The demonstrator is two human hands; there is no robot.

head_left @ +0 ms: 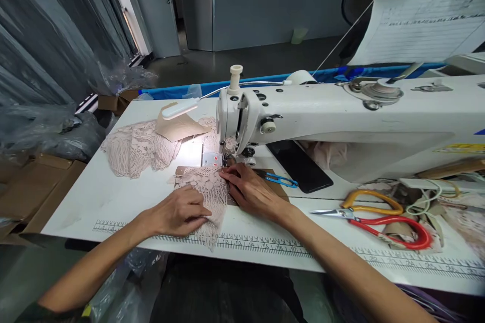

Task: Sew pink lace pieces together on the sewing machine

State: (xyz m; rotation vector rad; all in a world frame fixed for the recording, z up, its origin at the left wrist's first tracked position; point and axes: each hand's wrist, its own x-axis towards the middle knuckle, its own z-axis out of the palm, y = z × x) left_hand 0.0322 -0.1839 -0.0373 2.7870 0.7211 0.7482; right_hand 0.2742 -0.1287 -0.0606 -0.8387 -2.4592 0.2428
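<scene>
Taking up most of the space is a white table [113, 202], and a chunky white sewing machine [322, 111] is set on top of it. In front of the machine, toward the right, a pair of scissors [347, 213] with yellow and red handles has been left out. A heap of pale pink lace [142, 149] is bunched left of the machine. The lace piece being handled [206, 189] is spread just in front of the machine's needle end, and a black phone [301, 164] is tucked under its arm. By the needle end, the lace's upper edge is touched by the right hand's [250, 189] bent fingertips; can't tell if it's pinched. Farther out from the machine, the lace is covered by the loosely curled left hand [182, 212], grip unclear too. Blue snips [280, 179] are parked between phone and right hand, close to the machine.
</scene>
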